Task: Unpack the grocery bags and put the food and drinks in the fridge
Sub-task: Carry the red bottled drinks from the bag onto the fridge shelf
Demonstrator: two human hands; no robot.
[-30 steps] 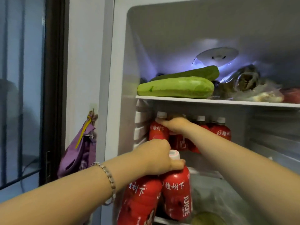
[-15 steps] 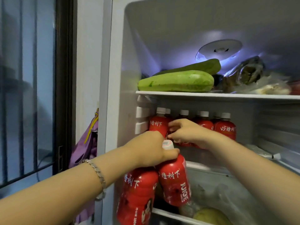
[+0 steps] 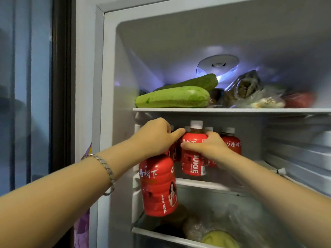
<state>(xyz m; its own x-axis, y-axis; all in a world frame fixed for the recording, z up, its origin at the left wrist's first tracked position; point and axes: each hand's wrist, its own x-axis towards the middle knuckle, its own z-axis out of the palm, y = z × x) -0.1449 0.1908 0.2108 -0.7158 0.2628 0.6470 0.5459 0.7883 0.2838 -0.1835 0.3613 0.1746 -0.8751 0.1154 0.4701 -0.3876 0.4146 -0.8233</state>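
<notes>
Head view: left hand (image 3: 154,136) grips hanging bottle (image 3: 158,187) by its top; right hand (image 3: 208,146) wraps second bottle (image 3: 193,158) at fridge shelf (image 3: 206,184).

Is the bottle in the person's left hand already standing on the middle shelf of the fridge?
No: the left hand holds that red juice bottle by its top, hanging in front of and below the middle shelf.

Red juice bottles (image 3: 231,144) crowd the middle shelf's (image 3: 200,183) back — open room remains to their right, under the top shelf (image 3: 250,110).
</notes>
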